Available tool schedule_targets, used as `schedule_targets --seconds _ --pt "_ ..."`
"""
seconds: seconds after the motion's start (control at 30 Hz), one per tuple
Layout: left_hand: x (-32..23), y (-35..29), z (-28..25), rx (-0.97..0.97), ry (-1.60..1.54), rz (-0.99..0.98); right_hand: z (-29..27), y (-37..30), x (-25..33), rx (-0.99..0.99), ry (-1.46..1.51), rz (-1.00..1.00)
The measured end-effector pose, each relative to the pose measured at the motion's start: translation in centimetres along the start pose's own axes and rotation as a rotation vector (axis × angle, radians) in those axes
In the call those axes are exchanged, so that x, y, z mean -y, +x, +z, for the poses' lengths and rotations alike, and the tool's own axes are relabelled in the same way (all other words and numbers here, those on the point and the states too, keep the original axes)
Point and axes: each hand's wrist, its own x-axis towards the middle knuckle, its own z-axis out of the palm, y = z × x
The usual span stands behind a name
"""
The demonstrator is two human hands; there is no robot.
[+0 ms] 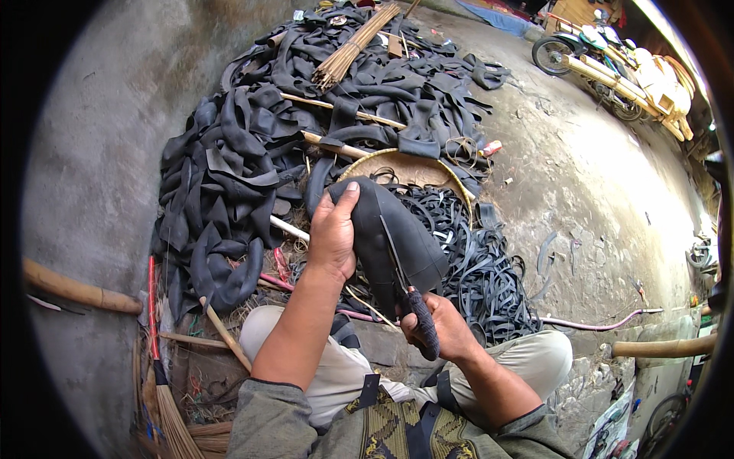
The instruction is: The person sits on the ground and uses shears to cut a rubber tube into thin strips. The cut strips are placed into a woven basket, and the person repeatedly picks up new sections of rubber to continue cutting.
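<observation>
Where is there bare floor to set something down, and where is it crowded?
Mostly bare concrete floor lies right of the black strips, between the motorcycle and the pink hose. Crowded: the rubber heap by the left wall, and the strips and basket beyond the held rubber piece.

Charcoal-black rubber piece [382, 249], grey-bladed, black-handled scissors [419, 312] over it
Right of the rubber piece, black strips [489, 283]; above it, a tan tray [417, 170]; below it, off-white trousers [535, 361] and a gold-and-black patterned garment front [386, 432]; far left of it, a red broom handle [154, 317].
</observation>
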Motion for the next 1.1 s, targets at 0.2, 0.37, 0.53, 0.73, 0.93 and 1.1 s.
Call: schedule_targets --seconds 0.2,0.37,0.53,0.73,0.93,1.1 --pt "0.2 0.9 0.0 -0.039 0.106 0.327 -0.1 -0.4 -1.0 0.118 0.074 -0.103" --pt "-0.1 0.1 0.6 0.012 0.127 0.35 -0.3 -0.2 -0.9 0.117 -0.066 -0.144" --pt "-0.1 -0.6 1.2 0.058 0.164 0.323 -0.7 0.1 -0.5 0.097 -0.234 -0.28" --pt "0.5 -1.1 1.6 0.07 0.258 0.38 -0.6 0.1 -0.2 0.075 -0.257 -0.281" --pt "0.9 -1.9 2.1 0.086 0.442 0.455 -0.4 0.2 -0.3 -0.009 -0.328 -0.342" --pt "1.2 -3.1 2.9 0.103 0.446 0.407 -0.5 0.4 -0.6 -0.089 -0.338 -0.388"
